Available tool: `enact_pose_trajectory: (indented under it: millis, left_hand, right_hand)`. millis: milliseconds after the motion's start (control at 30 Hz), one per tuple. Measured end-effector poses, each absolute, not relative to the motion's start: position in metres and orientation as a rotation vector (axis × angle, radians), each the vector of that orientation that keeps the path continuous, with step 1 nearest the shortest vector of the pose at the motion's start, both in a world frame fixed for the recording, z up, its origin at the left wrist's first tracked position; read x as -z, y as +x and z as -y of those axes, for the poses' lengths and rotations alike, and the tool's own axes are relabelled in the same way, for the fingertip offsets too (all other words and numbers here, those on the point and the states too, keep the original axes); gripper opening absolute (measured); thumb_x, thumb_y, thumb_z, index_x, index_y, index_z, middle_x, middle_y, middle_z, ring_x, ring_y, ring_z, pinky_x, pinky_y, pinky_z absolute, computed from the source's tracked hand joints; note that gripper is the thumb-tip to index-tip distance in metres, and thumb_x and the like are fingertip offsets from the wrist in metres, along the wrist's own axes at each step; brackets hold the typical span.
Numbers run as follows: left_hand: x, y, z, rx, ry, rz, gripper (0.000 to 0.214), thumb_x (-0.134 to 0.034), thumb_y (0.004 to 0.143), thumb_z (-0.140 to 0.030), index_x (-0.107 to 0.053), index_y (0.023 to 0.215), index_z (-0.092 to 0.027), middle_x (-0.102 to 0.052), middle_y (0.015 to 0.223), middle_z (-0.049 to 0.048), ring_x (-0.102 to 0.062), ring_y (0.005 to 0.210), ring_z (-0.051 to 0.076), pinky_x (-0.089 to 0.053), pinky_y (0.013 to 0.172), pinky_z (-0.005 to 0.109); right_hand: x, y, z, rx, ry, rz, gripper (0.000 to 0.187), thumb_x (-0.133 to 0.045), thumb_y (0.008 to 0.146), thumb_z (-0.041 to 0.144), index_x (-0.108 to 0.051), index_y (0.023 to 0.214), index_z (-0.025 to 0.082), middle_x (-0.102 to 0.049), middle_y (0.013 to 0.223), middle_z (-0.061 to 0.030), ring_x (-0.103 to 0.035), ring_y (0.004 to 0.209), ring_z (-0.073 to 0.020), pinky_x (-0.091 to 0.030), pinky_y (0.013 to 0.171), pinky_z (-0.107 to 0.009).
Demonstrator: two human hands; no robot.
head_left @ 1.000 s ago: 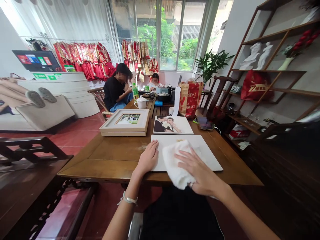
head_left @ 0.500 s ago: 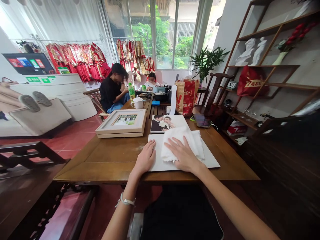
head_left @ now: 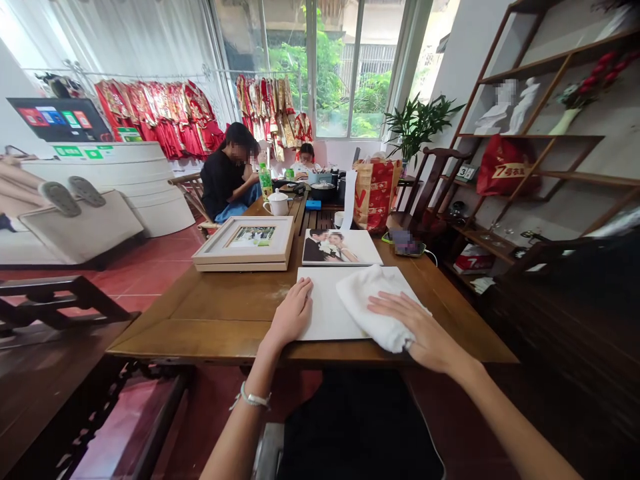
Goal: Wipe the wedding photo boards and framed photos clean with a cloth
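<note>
A flat white board (head_left: 325,313) lies near the front edge of the wooden table. My left hand (head_left: 295,310) rests on the board's left edge, its fingers stretched forward and lying flat. On the board's right side is a bunched white cloth (head_left: 357,300). My right hand (head_left: 420,327) presses and grips this cloth from above, fingers long over its right part; the thumb is hidden. Just beyond the board lies a photo panel (head_left: 363,247) with a picture of a couple. To its left sit stacked pale frames (head_left: 245,250), the top one holding a photo.
A lidded white mug (head_left: 277,203), a red-and-tan paper bag (head_left: 376,193) and a phone (head_left: 407,245) with a cable stand farther back on the wooden table (head_left: 200,320). A person in black (head_left: 223,170) sits at the far left side; another person (head_left: 306,163) sits at the far end.
My right hand has slid right and toward me across the board, dragging and bunching the cloth. More of the board's middle shows. My left hand stays in place.
</note>
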State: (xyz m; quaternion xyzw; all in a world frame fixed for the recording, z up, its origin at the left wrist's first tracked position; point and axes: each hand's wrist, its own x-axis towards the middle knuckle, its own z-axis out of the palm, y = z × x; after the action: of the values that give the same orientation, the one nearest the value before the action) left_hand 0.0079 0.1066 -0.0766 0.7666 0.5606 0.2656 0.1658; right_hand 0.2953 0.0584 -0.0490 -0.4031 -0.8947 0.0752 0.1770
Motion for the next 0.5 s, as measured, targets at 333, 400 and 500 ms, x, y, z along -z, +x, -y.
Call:
enact_pose_trajectory:
  millis: [333,400,500]
  left_hand:
    - [0.077,0.007,-0.107,-0.774,2.196,-1.577,0.042,-0.034,0.089,-0.019,-0.045,0.129,-0.014,-0.04,0.143,0.0089,-0.027,0.137,0.019,-0.024,0.114,0.039]
    - [0.078,0.007,-0.107,-0.768,2.204,-1.577,0.042,-0.034,0.089,-0.019,-0.044,0.129,-0.014,-0.039,0.143,0.0091,-0.027,0.137,0.019,-0.024,0.114,0.039]
    - [0.078,0.007,-0.108,-0.776,2.208,-1.58,0.042,-0.034,0.088,-0.019,-0.045,0.129,-0.015,-0.04,0.143,0.0087,-0.028,0.137,0.019,-0.024,0.114,0.039]
  right_hand:
    - [0.051,0.275,-0.107,-0.036,-1.488,2.396,0.072,-0.047,0.061,0.013,-0.045,0.132,0.023,-0.049,0.127,-0.0093,-0.037,0.124,-0.0285,-0.015,0.109,-0.052]
    - [0.052,0.28,-0.103,-0.08,-1.438,2.417,0.074,-0.044,0.059,0.009,-0.046,0.132,0.023,-0.047,0.129,-0.0085,-0.037,0.124,-0.0269,-0.017,0.109,-0.049]
    - [0.049,0.29,-0.079,-0.103,-1.383,2.459,0.08,-0.041,0.057,0.006,-0.043,0.134,0.026,-0.044,0.133,-0.0062,-0.038,0.124,-0.026,-0.021,0.109,-0.049]
